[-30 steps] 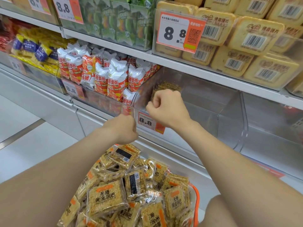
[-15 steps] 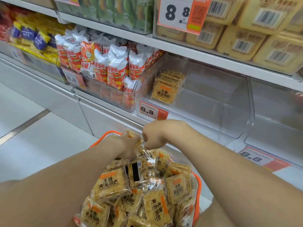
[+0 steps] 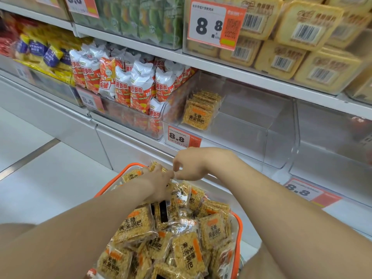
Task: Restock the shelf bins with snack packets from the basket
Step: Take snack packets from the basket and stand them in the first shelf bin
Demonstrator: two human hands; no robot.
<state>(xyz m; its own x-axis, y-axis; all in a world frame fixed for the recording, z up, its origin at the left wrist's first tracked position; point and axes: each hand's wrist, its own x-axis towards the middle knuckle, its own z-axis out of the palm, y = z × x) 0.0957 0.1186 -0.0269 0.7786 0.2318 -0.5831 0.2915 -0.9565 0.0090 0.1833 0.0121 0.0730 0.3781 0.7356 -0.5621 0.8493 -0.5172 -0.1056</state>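
An orange-rimmed basket [image 3: 238,224] at the bottom centre is piled with yellow snack packets [image 3: 132,226] in clear wrap. My left hand [image 3: 159,180] is at the far end of the pile, fingers curled round a packet [image 3: 154,165] that sticks up past them. My right hand [image 3: 193,168] hovers just right of it, fingers curled down, fingertips touching the left hand's fingers; what they hold is hidden. On the shelf above, a clear bin [image 3: 281,137] holds one short upright row of the same packets [image 3: 198,115] against its left wall.
Left of the clear bin is a bin of red and white bags [image 3: 141,87]. A second clear bin [image 3: 332,141] lies to its right. An 8.8 price tag [image 3: 179,137] hangs on the shelf edge above my hands. Yellow boxes [image 3: 302,27] fill the upper shelf.
My right hand came down from the clear bin to the basket, leaving the row of packets standing there. My left hand sank into the far end of the pile.
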